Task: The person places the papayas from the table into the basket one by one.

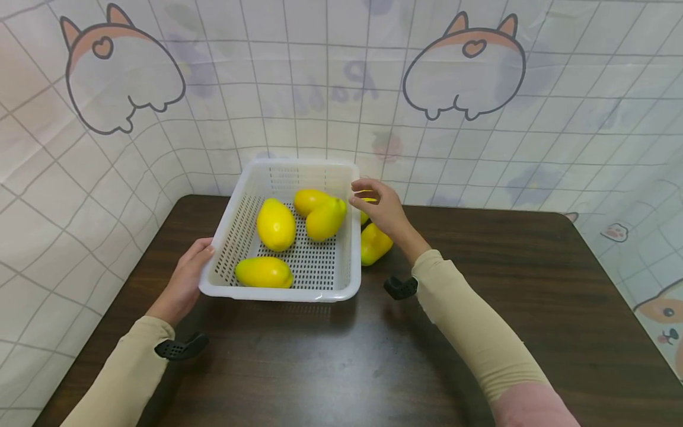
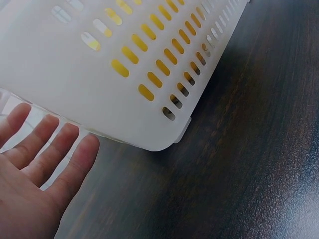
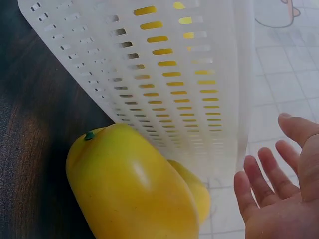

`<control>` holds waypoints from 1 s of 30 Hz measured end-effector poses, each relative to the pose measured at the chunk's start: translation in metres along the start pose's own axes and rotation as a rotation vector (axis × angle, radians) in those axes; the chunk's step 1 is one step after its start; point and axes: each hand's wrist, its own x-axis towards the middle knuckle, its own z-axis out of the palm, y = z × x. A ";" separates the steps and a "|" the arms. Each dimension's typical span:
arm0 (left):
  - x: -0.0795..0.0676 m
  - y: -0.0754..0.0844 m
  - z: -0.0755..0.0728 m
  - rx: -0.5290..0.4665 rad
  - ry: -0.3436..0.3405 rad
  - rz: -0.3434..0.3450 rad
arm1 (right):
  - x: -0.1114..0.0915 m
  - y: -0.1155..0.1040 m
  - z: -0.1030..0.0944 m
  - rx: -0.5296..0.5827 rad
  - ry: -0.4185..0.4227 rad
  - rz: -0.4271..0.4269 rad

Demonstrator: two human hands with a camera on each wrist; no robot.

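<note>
Only the head view shows four yellow fruits (image 1: 276, 225) inside the basket (image 1: 283, 295).

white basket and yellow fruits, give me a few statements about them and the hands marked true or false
1. Four yellow fruits lie inside the white basket. True.
2. The left hand is at the basket's left side. True.
3. The right hand holds a fruit. False: it holds nothing.
4. Every fruit is in the basket. False: at least two other fruits lie outside, on its right.
5. The table is dark brown. True.
</note>
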 end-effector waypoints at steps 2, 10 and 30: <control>0.001 0.000 0.000 -0.001 -0.001 -0.002 | 0.000 0.001 0.000 -0.015 0.011 -0.004; 0.000 0.001 0.000 -0.004 -0.001 -0.006 | -0.001 0.007 -0.004 -0.021 0.055 -0.008; 0.001 -0.001 0.000 0.000 -0.002 0.015 | -0.007 0.021 -0.015 -0.017 0.052 0.007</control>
